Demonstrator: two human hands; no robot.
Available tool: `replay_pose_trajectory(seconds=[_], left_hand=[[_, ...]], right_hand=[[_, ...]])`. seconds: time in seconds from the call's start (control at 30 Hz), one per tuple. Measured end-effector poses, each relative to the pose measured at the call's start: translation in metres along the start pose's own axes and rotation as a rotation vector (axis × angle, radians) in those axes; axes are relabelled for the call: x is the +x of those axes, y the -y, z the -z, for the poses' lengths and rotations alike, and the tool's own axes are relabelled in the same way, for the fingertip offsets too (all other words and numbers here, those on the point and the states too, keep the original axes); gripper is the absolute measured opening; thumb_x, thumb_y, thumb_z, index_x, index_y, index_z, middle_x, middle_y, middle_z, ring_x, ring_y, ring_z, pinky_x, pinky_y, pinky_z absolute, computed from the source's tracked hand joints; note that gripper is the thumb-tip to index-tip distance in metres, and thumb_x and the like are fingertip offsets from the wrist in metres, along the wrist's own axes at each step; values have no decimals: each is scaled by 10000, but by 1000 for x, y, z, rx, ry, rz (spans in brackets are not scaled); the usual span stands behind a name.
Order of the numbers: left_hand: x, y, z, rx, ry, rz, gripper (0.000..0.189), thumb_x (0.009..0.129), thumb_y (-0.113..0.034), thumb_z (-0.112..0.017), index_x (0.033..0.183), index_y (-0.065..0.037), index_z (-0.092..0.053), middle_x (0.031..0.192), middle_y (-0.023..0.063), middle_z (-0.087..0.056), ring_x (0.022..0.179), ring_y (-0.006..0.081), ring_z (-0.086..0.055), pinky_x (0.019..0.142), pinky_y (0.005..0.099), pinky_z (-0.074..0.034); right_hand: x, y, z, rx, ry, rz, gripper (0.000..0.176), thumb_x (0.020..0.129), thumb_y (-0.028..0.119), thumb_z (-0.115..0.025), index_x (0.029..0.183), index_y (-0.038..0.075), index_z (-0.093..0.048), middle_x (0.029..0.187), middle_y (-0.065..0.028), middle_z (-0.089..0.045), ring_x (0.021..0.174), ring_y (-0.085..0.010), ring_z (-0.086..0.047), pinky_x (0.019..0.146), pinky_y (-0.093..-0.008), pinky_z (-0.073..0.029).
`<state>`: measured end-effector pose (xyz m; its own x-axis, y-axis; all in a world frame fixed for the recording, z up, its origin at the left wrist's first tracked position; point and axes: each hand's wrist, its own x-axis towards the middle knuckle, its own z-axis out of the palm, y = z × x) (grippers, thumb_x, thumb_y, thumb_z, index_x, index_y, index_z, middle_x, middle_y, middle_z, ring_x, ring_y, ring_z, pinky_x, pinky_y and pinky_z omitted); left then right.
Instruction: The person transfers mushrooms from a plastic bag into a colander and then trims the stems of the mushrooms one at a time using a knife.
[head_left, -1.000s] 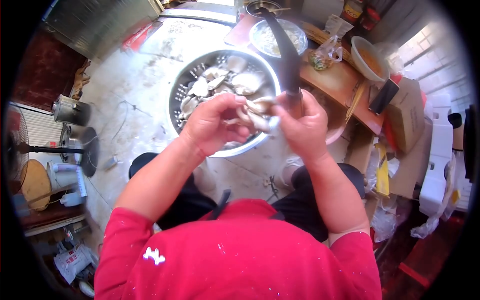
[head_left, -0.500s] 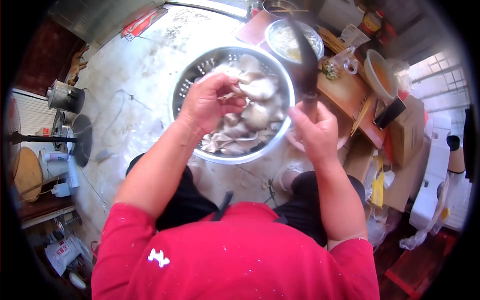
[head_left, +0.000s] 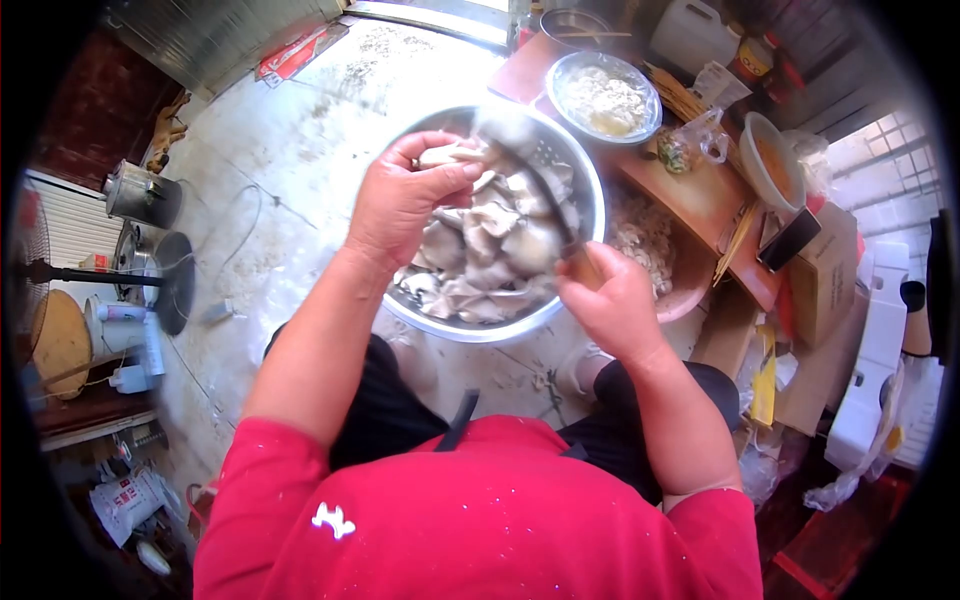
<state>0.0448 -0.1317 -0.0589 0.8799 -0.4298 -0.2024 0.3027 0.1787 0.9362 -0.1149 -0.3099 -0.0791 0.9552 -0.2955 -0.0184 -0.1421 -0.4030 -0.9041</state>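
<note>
A metal colander [head_left: 597, 205] full of pale oyster mushrooms [head_left: 480, 240] stands before me, between my feet. Above its left side my left hand [head_left: 405, 195] is closed on a mushroom [head_left: 450, 156], pinched between thumb and fingers. My right hand [head_left: 615, 300] grips the handle of a dark-bladed knife [head_left: 545, 190] at the colander's right rim. The blade slants up and left over the mushrooms, its tip near the mushroom in my left hand. Motion blurs the blade's upper end and a pale piece beside it.
Right of the colander, a pink basin [head_left: 690, 298] holds pale pieces. A wooden table [head_left: 690, 195] bears a plastic-lined bowl [head_left: 655, 112], a bowl of orange contents [head_left: 750, 140] and a phone [head_left: 790, 240]. A fan [head_left: 100, 278] and a pot [head_left: 140, 195] stand at left.
The knife has swung down and left from upright beside the colander to over the mushrooms. My left hand has lifted slightly with the mushroom. The view has shifted a little.
</note>
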Motion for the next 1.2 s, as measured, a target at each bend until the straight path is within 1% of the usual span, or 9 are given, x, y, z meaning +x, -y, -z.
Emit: replay_pose_trajectory(seconds=[0.07,0.17,0.23,0.33,0.43,0.5,0.6,0.83,1.2], left_hand=[[2,2,4,41,18,-28,245,799,11,-699,1028,-35,-627,838,65,-677,688,119,-625,647,253,-529],[3,3,7,100,44,-71,233,802,4,-699,1019,-40,-627,838,61,-676,690,116,-625,645,251,-529],[3,2,6,117,53,-85,234,804,-4,-700,1021,-37,-621,841,59,-675,692,117,-627,646,253,-532],[4,0,5,9,-17,7,219,826,-32,-686,1031,-34,-608,849,66,-672,698,128,-638,655,261,-543],[10,8,12,-198,5,101,208,834,-69,-688,1013,-16,-596,853,82,-673,689,164,-660,647,289,-562],[10,12,13,-395,65,154,164,861,-112,-667,987,-28,-604,856,87,-671,734,194,-666,693,319,-567],[7,16,6,-537,32,211,152,876,-144,-654,978,-38,-615,878,83,-667,792,206,-663,737,337,-560],[2,19,-1,-594,61,240,123,890,-160,-641,983,-79,-634,903,72,-659,814,201,-651,765,340,-550],[-3,25,-8,-695,94,272,111,900,-181,-623,982,-109,-641,875,41,-651,736,173,-609,685,318,-515]], right_hand=[[0,-2,-1,-67,-23,54,179,724,155,-623,829,9,-616,735,-164,-613,651,-295,-591,628,-369,-465],[-1,-1,-1,-65,-22,33,177,715,146,-614,831,13,-617,752,-179,-617,685,-328,-599,642,-383,-467],[-1,-1,0,-74,-19,28,177,712,144,-612,833,15,-618,753,-176,-616,687,-324,-598,645,-383,-467],[-1,-3,-1,-75,-27,33,173,710,139,-613,832,17,-617,756,-172,-615,684,-321,-595,645,-383,-466],[-1,-6,-4,-31,-46,38,163,715,134,-619,829,17,-613,761,-168,-613,679,-316,-591,641,-382,-464],[-1,-6,-5,5,-55,35,158,718,131,-622,827,16,-611,762,-165,-613,678,-311,-590,640,-381,-463],[-1,-4,-9,-36,-64,59,149,733,128,-627,825,13,-601,748,-157,-601,670,-297,-586,635,-374,-459],[-1,-3,-17,-20,-84,78,136,756,128,-624,810,12,-577,733,-156,-582,654,-316,-572,620,-369,-455],[2,-4,-22,-106,-106,112,129,749,121,-626,786,18,-558,742,-171,-579,692,-366,-577,619,-415,-451]])
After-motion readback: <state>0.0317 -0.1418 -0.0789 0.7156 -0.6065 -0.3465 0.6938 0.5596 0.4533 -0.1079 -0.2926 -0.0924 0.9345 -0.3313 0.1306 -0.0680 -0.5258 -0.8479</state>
